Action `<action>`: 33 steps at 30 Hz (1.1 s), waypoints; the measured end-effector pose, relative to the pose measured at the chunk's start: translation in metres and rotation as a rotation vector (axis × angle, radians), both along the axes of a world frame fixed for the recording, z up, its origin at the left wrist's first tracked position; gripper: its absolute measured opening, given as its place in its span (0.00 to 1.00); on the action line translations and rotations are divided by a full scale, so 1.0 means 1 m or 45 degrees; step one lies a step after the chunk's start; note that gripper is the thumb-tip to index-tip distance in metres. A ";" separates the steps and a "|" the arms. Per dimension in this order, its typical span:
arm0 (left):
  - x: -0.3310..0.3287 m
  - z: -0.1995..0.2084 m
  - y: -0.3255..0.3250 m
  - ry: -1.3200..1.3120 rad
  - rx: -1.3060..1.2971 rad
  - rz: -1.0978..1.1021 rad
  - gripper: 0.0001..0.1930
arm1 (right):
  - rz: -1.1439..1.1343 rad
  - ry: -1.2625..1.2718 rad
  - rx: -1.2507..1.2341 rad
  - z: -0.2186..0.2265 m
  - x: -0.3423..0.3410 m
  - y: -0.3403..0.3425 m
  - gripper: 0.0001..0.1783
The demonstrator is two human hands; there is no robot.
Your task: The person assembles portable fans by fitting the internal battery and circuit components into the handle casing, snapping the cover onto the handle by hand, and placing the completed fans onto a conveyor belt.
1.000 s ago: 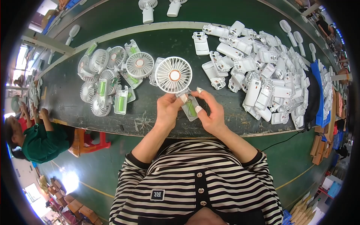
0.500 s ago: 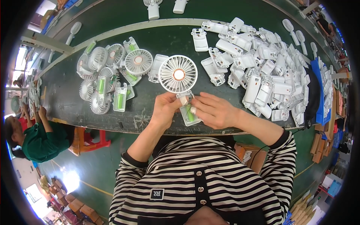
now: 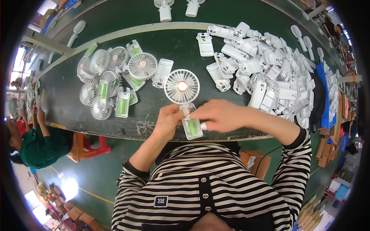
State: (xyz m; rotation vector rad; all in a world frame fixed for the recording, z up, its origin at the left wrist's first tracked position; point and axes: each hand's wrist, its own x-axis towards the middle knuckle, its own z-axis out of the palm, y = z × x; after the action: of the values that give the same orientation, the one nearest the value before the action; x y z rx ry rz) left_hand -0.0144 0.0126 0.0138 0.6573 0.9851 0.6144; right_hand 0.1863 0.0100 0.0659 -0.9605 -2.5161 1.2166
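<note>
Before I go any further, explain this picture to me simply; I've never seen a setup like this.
There is no robot here, just a person's two bare hands. A wide fisheye camera worn on the head looks down, so straight edges bend toward the rim.

The left hand holds a white handheld fan near the neck. The right hand reaches across to its open handle, where a green cylinder shows.

On the dark table, a cluster of similar fans lies to the left and a big pile of white casings to the right. Another person in green is at the far left.
</note>
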 end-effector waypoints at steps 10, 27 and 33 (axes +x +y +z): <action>-0.010 -0.014 -0.014 -0.035 -0.145 0.045 0.13 | -1.027 -0.915 0.930 -0.054 -0.013 0.150 0.17; 0.011 -0.010 -0.016 -0.065 -0.237 0.105 0.14 | -1.113 0.437 -0.591 -0.013 -0.026 -0.029 0.28; 0.017 -0.008 -0.017 -0.060 -0.249 0.148 0.14 | -0.943 -0.024 0.275 -0.017 -0.032 -0.045 0.29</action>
State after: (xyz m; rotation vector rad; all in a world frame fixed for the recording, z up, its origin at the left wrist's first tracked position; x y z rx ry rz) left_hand 0.0025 -0.0040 0.0059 0.4132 1.0293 0.6236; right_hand 0.1548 -0.0346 0.0492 -1.6247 -1.9296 0.6876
